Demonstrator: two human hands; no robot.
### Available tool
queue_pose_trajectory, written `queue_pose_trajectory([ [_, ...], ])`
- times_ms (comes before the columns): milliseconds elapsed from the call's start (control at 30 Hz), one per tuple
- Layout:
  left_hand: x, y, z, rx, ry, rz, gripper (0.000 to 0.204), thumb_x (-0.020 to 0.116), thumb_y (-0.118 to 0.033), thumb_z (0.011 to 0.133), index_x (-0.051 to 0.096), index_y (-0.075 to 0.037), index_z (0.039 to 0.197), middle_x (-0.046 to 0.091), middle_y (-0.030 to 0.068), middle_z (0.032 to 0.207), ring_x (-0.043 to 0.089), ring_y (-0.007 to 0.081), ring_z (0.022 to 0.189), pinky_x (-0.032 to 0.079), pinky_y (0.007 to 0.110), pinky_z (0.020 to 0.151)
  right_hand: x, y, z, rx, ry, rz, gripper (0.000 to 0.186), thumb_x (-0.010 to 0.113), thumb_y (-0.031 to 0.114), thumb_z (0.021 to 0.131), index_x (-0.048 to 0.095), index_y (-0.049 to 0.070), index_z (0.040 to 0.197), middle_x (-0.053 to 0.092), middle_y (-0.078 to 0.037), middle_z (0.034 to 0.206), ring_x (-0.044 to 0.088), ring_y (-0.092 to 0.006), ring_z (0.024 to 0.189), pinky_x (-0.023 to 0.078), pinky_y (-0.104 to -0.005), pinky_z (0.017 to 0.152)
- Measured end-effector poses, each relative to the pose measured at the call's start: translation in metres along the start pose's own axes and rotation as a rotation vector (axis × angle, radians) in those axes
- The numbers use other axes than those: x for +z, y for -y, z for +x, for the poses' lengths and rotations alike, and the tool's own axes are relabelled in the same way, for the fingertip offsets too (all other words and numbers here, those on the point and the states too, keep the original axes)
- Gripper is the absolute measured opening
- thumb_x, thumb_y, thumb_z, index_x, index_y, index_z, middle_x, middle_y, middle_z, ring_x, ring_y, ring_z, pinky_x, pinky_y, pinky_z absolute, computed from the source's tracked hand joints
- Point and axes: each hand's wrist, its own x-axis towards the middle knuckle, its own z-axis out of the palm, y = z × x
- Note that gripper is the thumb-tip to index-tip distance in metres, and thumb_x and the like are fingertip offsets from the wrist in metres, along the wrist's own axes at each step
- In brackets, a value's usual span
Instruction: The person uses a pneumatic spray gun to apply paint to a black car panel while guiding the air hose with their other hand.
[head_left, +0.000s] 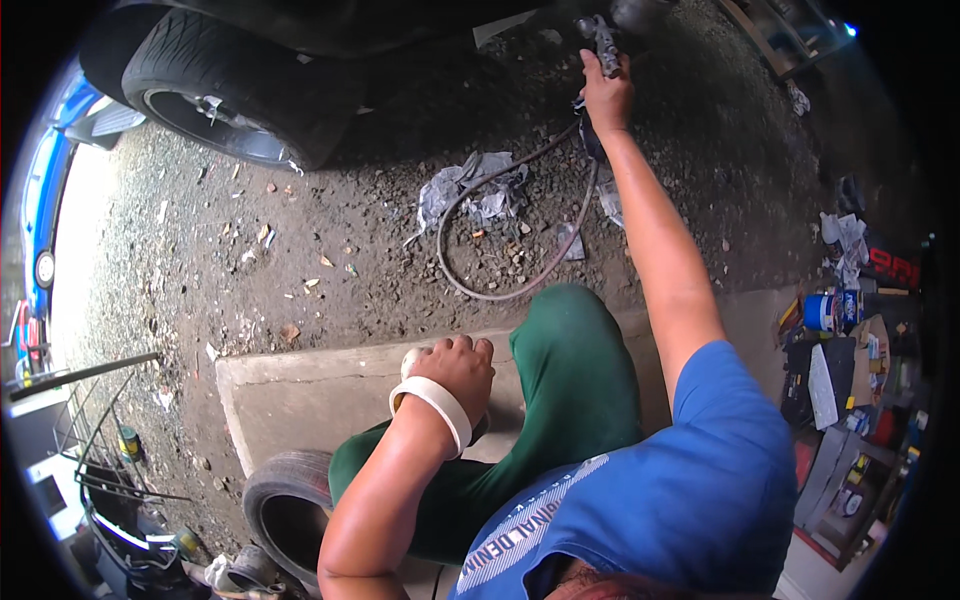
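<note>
At the far side, my right arm stretches out. My right hand (607, 98) is closed around a metal spray gun (604, 45), whose front end is in shadow. A thin hose (441, 245) hangs from below that hand and loops over the gravel. My left hand (458, 372) is near my bent knees, its fingers curled. Something pale (410, 362) shows beside its fingers, too little to name. Around my left wrist sits a cream roll of masking tape (440, 402). Crumpled paper (470, 190) lies partly inside the hose loop.
A parked vehicle's wheel (215, 95) stands at upper left, its dark body above. A loose tyre (265, 500) lies by my left arm. Concrete slab (300, 385) is below me. A wire rack (95, 430) stands left; cans (822, 312) and tools crowd the right.
</note>
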Motion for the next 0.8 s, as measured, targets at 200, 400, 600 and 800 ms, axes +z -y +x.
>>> queue_pose_trajectory([
  [200, 0.0, 0.005, -0.001, -0.007, 0.003, 0.02, 0.03, 0.053, -0.024, 0.099, 0.06, -0.003, 0.119, 0.067, 0.0202, 0.113, 0.065, 0.0377, 0.111, 0.053, 0.048, 0.096, -0.053, 0.002, 0.011, 0.069, -0.024, 0.107, 0.045, 0.071, 0.043, 0.095, 0.067, 0.003, 0.114, 0.075, -0.011, 0.083, 0.071, -0.0209, 0.055, 0.055, -0.0338, 0.054],
  [400, 0.004, 0.022, 0.001, -0.043, 0.026, 0.021, 0.04, 0.052, -0.027, 0.102, 0.056, -0.001, 0.132, 0.066, 0.0218, 0.116, 0.064, 0.038, 0.113, 0.05, 0.047, 0.1, -0.079, 0.003, 0.047, -0.044, 0.223, 0.066, 0.043, 0.071, 0.04, 0.097, 0.07, 0.003, 0.119, 0.076, -0.005, 0.091, 0.063, -0.013, 0.05, 0.05, -0.028, 0.05],
  [600, 0.015, 0.03, 0.009, 0.018, 0.02, 0.051, 0.044, 0.052, -0.027, 0.102, 0.054, 0.0, 0.137, 0.064, 0.0237, 0.124, 0.062, 0.0384, 0.116, 0.049, 0.046, 0.103, -0.086, -0.015, 0.092, -0.076, 0.215, -0.038, 0.041, 0.072, 0.046, 0.095, 0.062, 0.006, 0.101, 0.068, -0.001, 0.072, 0.062, -0.012, 0.05, 0.049, -0.0292, 0.049],
  [800, 0.008, 0.024, -0.002, -0.105, 0.011, -0.031, 0.045, 0.053, -0.026, 0.101, 0.053, 0.0, 0.138, 0.064, 0.0238, 0.125, 0.062, 0.0389, 0.118, 0.049, 0.046, 0.103, -0.081, 0.03, 0.081, 0.016, 0.023, -0.11, 0.041, 0.071, 0.045, 0.096, 0.065, 0.004, 0.101, 0.069, -0.006, 0.075, 0.064, -0.0153, 0.05, 0.05, -0.0326, 0.048],
])
